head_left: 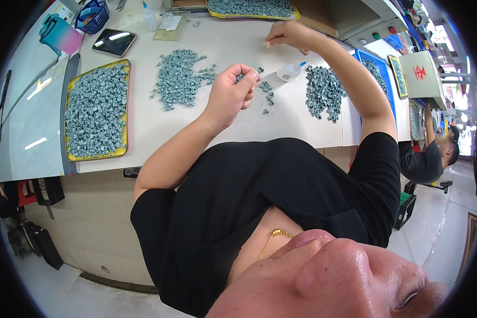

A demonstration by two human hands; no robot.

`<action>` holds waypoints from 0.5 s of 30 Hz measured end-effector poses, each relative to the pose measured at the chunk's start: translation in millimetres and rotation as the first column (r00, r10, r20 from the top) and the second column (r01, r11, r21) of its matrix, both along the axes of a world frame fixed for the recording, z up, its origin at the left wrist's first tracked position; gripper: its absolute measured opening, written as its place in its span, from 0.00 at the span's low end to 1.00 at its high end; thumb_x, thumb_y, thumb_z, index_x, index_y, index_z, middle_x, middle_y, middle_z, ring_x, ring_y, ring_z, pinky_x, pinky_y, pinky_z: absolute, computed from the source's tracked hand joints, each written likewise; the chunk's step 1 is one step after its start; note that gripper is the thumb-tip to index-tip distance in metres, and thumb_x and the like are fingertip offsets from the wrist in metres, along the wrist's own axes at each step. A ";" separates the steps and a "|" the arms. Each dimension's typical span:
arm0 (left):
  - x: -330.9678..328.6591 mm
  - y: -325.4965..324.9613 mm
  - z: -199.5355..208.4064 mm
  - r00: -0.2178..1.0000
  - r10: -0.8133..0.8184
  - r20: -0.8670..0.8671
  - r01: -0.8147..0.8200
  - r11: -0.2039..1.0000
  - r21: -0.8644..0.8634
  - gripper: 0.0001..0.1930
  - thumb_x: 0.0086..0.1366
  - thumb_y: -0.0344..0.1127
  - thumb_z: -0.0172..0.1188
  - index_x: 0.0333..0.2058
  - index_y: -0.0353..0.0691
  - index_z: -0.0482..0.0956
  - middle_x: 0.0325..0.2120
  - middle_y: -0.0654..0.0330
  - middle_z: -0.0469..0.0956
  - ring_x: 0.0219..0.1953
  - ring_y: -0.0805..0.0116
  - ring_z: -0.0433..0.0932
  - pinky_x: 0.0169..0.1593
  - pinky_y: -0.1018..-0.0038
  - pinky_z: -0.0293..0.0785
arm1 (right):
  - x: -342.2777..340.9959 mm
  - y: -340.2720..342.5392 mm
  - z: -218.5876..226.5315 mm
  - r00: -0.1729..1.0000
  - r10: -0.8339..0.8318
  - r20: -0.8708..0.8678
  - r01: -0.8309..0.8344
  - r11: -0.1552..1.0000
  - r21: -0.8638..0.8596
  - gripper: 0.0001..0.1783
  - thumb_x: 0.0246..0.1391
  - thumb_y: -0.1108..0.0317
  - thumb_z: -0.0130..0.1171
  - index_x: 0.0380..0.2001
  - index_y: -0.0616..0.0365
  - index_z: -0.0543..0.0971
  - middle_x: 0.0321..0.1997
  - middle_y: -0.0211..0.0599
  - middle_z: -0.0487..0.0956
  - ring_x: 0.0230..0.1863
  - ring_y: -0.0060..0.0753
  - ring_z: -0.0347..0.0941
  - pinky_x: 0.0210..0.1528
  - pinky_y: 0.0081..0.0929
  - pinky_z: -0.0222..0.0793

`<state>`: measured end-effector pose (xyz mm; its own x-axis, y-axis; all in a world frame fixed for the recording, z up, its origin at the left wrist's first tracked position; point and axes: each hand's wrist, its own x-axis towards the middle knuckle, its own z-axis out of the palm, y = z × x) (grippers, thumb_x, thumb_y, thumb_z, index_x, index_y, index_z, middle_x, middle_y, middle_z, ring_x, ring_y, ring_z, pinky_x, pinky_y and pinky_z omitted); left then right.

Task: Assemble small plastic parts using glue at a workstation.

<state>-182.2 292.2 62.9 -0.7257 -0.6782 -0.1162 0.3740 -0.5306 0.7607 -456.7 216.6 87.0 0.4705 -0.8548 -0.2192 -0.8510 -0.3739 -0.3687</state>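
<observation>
My left hand [233,91] is closed, thumb against curled fingers, just above the white table; anything inside it is hidden. Several small grey-green stone-like pieces [269,97] lie loose beside it. Left of that hand spreads a broad pile of similar pieces [177,79]. Farther away, my right hand [291,36] reaches over the table with fingers bent and bunched downward; I cannot make out what they hold. A small clear squeeze bottle [290,71] lies below my right hand. A darker pile of pieces [323,93] sits beneath my right forearm.
A yellow tray [126,106] full of pieces stands at the left, another yellow tray [254,17] at the back. A phone [114,42], a teal-pink tumbler [60,34] and a blue basket [93,17] sit at the far left. A blue tray [391,95] is at the right; a person [424,159] sits beyond.
</observation>
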 end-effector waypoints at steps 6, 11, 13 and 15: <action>-0.7 0.5 3.2 0.997 0.051 0.058 -0.047 0.996 -0.077 0.06 0.67 0.32 0.51 0.32 0.35 0.70 0.19 0.69 0.63 0.15 0.86 0.52 0.18 0.85 0.46 | 57.2 54.6 69.4 0.950 0.177 0.258 -0.088 0.942 -0.325 0.08 0.51 0.71 0.62 0.36 0.58 0.82 0.32 0.34 0.78 0.33 0.32 0.74 0.34 0.27 0.69; -2.7 1.2 0.5 0.986 0.089 0.139 -0.057 0.975 -0.217 0.05 0.66 0.31 0.52 0.32 0.37 0.70 0.18 0.70 0.63 0.16 0.86 0.54 0.18 0.85 0.47 | 79.7 92.6 68.3 0.934 0.341 0.104 -0.256 0.846 -0.468 0.15 0.43 0.78 0.65 0.38 0.57 0.80 0.32 0.34 0.76 0.31 0.36 0.73 0.32 0.29 0.71; -5.0 -1.9 -8.8 0.977 0.137 0.163 -0.083 0.950 -0.303 0.05 0.66 0.32 0.53 0.32 0.37 0.71 0.18 0.70 0.64 0.16 0.86 0.55 0.18 0.85 0.48 | 83.9 96.3 64.7 0.931 0.351 0.103 -0.252 0.820 -0.514 0.17 0.43 0.79 0.64 0.40 0.57 0.80 0.33 0.34 0.76 0.31 0.37 0.74 0.33 0.29 0.71; -5.3 -0.7 -11.2 0.965 0.189 0.183 -0.106 0.916 -0.386 0.05 0.66 0.32 0.53 0.32 0.37 0.71 0.18 0.70 0.65 0.16 0.86 0.57 0.19 0.85 0.50 | 86.6 99.6 64.8 0.958 0.276 0.074 -0.199 0.829 -0.523 0.15 0.44 0.77 0.64 0.39 0.57 0.80 0.33 0.34 0.76 0.31 0.36 0.74 0.33 0.28 0.71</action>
<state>-187.5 291.5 51.8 -0.6002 -0.7995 0.0237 0.2336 -0.1468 0.9612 -370.1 316.2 151.8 0.6656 -0.6852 0.2958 -0.6656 -0.7243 -0.1800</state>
